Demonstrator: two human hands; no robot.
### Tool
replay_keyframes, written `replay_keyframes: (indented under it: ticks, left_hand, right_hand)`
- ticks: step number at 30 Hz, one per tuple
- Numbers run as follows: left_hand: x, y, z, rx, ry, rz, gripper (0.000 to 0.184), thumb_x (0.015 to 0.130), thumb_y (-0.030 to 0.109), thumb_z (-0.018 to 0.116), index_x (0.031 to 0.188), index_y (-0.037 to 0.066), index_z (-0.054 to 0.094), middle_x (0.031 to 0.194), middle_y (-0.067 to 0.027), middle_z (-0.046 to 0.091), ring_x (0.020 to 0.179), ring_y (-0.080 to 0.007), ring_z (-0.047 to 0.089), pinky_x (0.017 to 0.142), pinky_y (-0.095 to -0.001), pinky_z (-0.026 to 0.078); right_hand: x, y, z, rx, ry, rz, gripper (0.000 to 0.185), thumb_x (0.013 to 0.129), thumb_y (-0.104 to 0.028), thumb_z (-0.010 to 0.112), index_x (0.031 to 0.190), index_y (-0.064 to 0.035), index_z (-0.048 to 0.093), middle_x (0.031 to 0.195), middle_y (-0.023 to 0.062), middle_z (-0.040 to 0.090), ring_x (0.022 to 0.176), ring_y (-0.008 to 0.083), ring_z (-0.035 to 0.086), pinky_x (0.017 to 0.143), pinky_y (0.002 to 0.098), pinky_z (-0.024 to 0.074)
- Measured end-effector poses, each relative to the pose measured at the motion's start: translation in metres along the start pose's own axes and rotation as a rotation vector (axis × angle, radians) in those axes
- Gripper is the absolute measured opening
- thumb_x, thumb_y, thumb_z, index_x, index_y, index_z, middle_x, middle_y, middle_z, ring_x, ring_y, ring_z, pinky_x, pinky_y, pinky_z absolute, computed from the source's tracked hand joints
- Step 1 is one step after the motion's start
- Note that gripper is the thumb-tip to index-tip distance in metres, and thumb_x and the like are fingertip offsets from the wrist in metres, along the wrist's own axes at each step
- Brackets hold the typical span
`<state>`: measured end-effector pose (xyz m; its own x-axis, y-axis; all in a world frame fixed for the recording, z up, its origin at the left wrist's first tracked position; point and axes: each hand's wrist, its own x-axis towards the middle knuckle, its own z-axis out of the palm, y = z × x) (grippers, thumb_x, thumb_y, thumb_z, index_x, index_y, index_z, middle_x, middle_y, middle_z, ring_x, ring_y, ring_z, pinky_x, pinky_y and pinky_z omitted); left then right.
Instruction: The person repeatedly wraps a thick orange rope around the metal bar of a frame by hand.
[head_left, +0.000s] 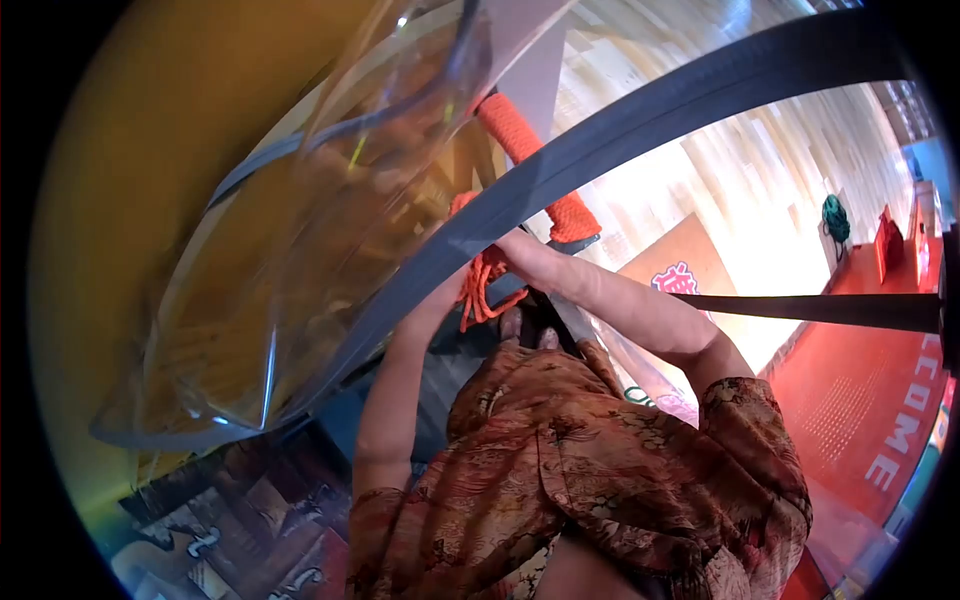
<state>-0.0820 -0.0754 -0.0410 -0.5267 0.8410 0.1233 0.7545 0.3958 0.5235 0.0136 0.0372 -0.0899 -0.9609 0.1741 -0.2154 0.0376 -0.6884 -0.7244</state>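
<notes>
While standing over looped orange cord (481,297), has left hand (454,284) and right hand (514,249) beside it, partly hidden by grey-edged clear plastic sheeting (365,215); cannot tell grips.

Near the centre of your view, you have orange cord (477,296) bunched in loose loops, strands drooping toward 6 o'clock. Toward its 1 o'clock, your orange-wrapped bar (513,131) tilts from 11 to 5 o'clock, partly hidden midway.
</notes>
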Motion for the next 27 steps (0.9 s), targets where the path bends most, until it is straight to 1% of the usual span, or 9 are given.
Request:
replay_keyframes:
  ticks: [2, 5, 6, 9, 12, 13, 17, 21, 27]
  left_hand:
    - [0.020, -0.018, 0.009, -0.977, -0.080, -0.066, 0.029, 0.080, 0.002, 0.063, 0.108, -0.001, 0.056, 0.083, -0.0082, 0.063, 0.072, -0.0180, 0.062, 0.064, -0.0316, 0.052]
    - [0.042, -0.014, 0.000, -0.877, -0.110, -0.156, 0.021, 0.083, -0.001, 0.058, 0.103, -0.001, 0.058, 0.073, -0.0052, 0.060, 0.059, -0.0121, 0.057, 0.055, -0.0271, 0.049]
    - [0.048, -0.007, -0.004, -0.966, -0.172, -0.324, 0.013, 0.084, 0.002, 0.057, 0.096, -0.001, 0.061, 0.070, -0.0043, 0.059, 0.055, -0.0104, 0.054, 0.050, -0.0269, 0.045]
    - [0.088, -0.062, 0.041, -0.425, -0.496, -0.314, 0.015, 0.083, 0.009, 0.061, 0.093, -0.002, 0.062, 0.071, -0.0039, 0.060, 0.059, -0.0093, 0.055, 0.052, -0.0258, 0.044]
    - [0.109, -0.080, 0.104, -0.418, -0.572, -0.056, 0.025, 0.080, 0.016, 0.066, 0.097, -0.001, 0.063, 0.077, -0.0051, 0.064, 0.067, -0.0150, 0.059, 0.060, -0.0305, 0.047]
    - [0.117, -0.070, 0.114, -0.245, -0.597, 0.001, 0.027, 0.080, 0.016, 0.066, 0.100, -0.002, 0.064, 0.079, -0.0058, 0.066, 0.070, -0.0175, 0.060, 0.063, -0.0324, 0.048]
    - [0.135, -0.070, 0.172, -0.202, -0.583, 0.078, 0.025, 0.080, 0.014, 0.065, 0.101, 0.000, 0.062, 0.082, -0.0076, 0.066, 0.075, -0.0201, 0.062, 0.070, -0.0339, 0.050]
    - [0.147, -0.072, 0.199, -0.165, -0.547, 0.054, 0.024, 0.081, 0.012, 0.065, 0.101, 0.000, 0.062, 0.082, -0.0073, 0.066, 0.075, -0.0193, 0.062, 0.070, -0.0326, 0.050]
    - [0.155, -0.068, 0.213, -0.247, -0.473, 0.019, 0.022, 0.081, 0.009, 0.064, 0.101, 0.000, 0.061, 0.081, -0.0068, 0.065, 0.075, -0.0181, 0.062, 0.071, -0.0306, 0.050]
  right_hand:
    - [0.003, -0.010, -0.011, -0.376, 0.029, -0.054, 0.055, 0.093, -0.050, 0.047, 0.116, -0.0002, 0.055, 0.116, 0.0101, 0.056, 0.110, 0.0149, 0.051, 0.094, 0.0304, 0.0412]
    - [-0.021, -0.060, -0.012, -0.431, 0.032, 0.194, 0.055, 0.092, -0.050, 0.050, 0.100, 0.0025, 0.061, 0.102, 0.0131, 0.062, 0.091, 0.0167, 0.060, 0.076, 0.0285, 0.0502]
    - [-0.033, -0.082, -0.014, -0.348, 0.036, 0.225, 0.048, 0.093, -0.044, 0.052, 0.091, 0.0025, 0.062, 0.082, 0.0124, 0.065, 0.068, 0.0167, 0.063, 0.060, 0.0257, 0.0516]
    - [-0.040, -0.106, -0.070, -0.393, 0.260, 0.069, 0.040, 0.094, -0.036, 0.051, 0.087, 0.0020, 0.063, 0.071, 0.0104, 0.065, 0.058, 0.0152, 0.061, 0.055, 0.0255, 0.0503]
    - [-0.044, -0.103, -0.111, -0.455, 0.637, -0.104, 0.027, 0.093, -0.022, 0.052, 0.084, 0.0010, 0.063, 0.067, 0.0081, 0.063, 0.056, 0.0124, 0.058, 0.053, 0.0246, 0.0477]
    - [-0.041, -0.090, -0.132, -0.619, 0.644, -0.084, 0.023, 0.087, -0.016, 0.059, 0.100, 0.0021, 0.061, 0.084, 0.0136, 0.067, 0.073, 0.0184, 0.064, 0.066, 0.0301, 0.0524]
    - [-0.032, -0.057, -0.155, -1.451, 0.352, -0.414, 0.089, 0.072, -0.019, 0.071, 0.143, -0.0013, 0.021, 0.127, 0.0232, 0.051, 0.125, 0.0345, 0.044, 0.104, 0.0410, 0.0368]
    - [-0.006, -0.040, -0.181, -1.375, 0.135, -0.302, 0.097, 0.071, -0.019, 0.070, 0.146, -0.0030, 0.011, 0.119, 0.0219, 0.056, 0.114, 0.0356, 0.051, 0.098, 0.0381, 0.0395]
    - [0.015, 0.018, -0.219, -0.946, 0.199, -0.335, 0.043, 0.074, -0.023, 0.066, 0.114, -0.0104, 0.057, 0.094, 0.0172, 0.064, 0.087, 0.0322, 0.062, 0.076, 0.0394, 0.0474]
